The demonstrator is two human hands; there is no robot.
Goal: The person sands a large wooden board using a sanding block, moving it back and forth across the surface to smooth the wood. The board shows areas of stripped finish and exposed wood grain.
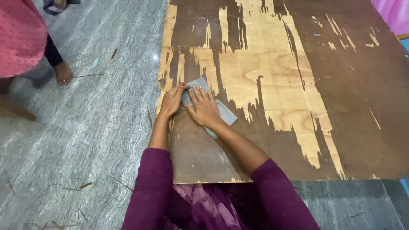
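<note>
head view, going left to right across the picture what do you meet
Another person's pink garment → their bare foot → grey stone floor → left hand → right hand, flat on the grey sheet → bare pale patch of the plywood board → its dark brown coated part.

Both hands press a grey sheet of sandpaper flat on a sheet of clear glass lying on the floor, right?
Not quite. The left hand and right hand do press the grey sheet of sandpaper flat, but it lies on a wooden board with patchy dark brown coating, not glass. The head view shows the board on the grey floor.
</note>
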